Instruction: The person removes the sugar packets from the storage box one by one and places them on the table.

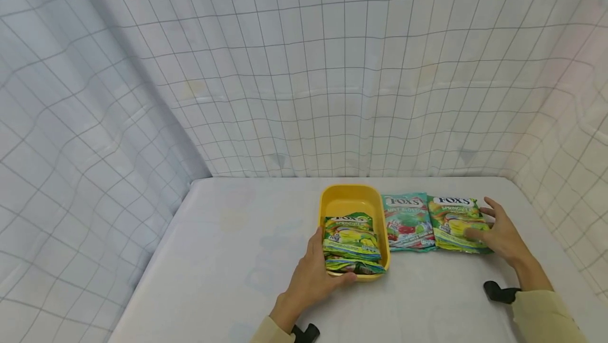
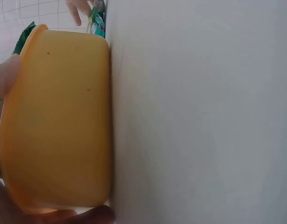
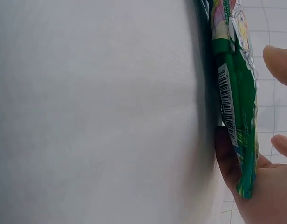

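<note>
A yellow tray (image 1: pixel 349 200) holds green Fox's candy bags (image 1: pixel 350 237), stacked in its near part. My left hand (image 1: pixel 313 274) grips the tray's near left corner, with the thumb along the front and the fingers at the left side. On the tray's right lies a teal Fox's Mint Blossom bag (image 1: pixel 408 222), and beside that a green Fox's Springtea bag (image 1: pixel 456 224). My right hand (image 1: pixel 505 237) is spread at the right end of the Springtea bag. In the right wrist view a finger touches this bag's (image 3: pixel 241 107) lower edge, while the thumb stays apart from it.
A white cloth-covered table (image 1: pixel 228 258) lies under everything. White gridded curtains (image 1: pixel 304 79) enclose it at the back and both sides. Each wrist carries a black camera mount, one (image 1: pixel 501 293) showing by the right sleeve.
</note>
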Motion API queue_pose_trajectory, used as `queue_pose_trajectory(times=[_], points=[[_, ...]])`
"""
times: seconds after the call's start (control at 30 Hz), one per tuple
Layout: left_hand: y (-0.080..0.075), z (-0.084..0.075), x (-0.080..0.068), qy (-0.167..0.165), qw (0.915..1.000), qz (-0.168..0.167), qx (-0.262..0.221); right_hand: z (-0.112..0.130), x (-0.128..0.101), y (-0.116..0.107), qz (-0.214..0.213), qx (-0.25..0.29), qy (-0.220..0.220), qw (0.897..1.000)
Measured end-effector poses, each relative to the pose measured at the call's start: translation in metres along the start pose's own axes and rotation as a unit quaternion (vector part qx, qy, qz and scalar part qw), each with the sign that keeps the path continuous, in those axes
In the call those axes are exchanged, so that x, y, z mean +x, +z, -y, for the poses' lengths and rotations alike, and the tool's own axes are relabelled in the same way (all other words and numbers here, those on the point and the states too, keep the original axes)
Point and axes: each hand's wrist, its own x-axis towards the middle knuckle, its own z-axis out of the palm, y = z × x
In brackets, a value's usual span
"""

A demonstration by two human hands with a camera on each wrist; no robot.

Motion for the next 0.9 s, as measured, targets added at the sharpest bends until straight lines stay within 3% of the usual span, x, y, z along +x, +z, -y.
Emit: queue_pose_trajectory(times=[0.57, 0.9], points=[[0.002, 0.001, -0.001, -0.007, 1.0000, 0.004, -0.003, 0.036, -0.010, 0.006, -0.042, 0.031, -0.049, 0.997], [-0.001, -0.001, -0.001, -0.009, 0.9999, 0.003, -0.004, 0.069, -0.015, 0.015, -0.027, 0.042, -0.088, 0.995]])
